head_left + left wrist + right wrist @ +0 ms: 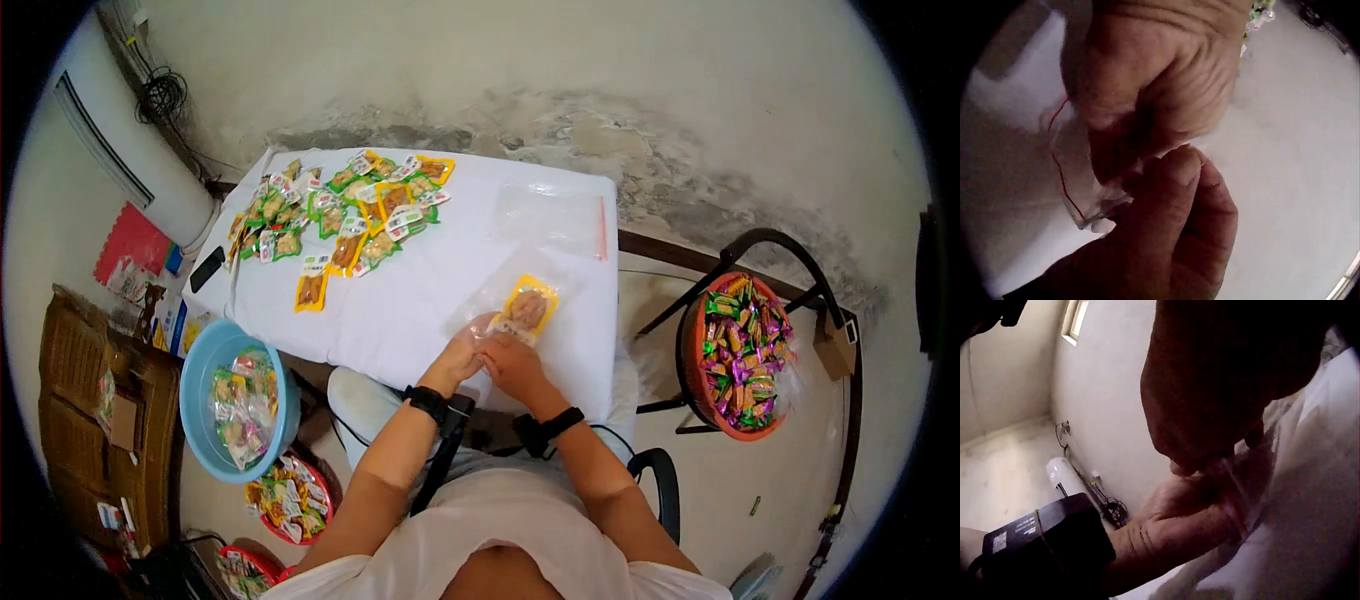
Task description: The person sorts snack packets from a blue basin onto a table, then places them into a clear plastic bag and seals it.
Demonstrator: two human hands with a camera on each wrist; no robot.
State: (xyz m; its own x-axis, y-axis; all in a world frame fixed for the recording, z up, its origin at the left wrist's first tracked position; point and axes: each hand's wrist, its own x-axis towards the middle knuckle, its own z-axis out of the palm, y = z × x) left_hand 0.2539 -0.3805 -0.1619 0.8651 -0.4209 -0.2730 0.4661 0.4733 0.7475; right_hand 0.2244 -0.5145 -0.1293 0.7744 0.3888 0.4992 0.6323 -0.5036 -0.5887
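Note:
A clear plastic bag (478, 302) with a yellow-edged snack packet (530, 304) in it lies at the near right part of the white table. My left hand (462, 352) and right hand (512, 364) meet at the bag's near end, both gripping the plastic. In the left wrist view, thumb and fingers of one hand (1172, 219) pinch together beside the other hand (1160, 81), and the bag's red line (1063, 178) runs next to them. The right wrist view is dark, with the hands touching over crumpled plastic (1244, 487).
Green and yellow snack packets (350, 215) are piled at the table's left, near a black phone (207, 270). Another clear bag (550, 220) lies at the back right. A blue basin (193, 400) stands left; a red basket (692, 345) of wrapped sweets (745, 350) is at right.

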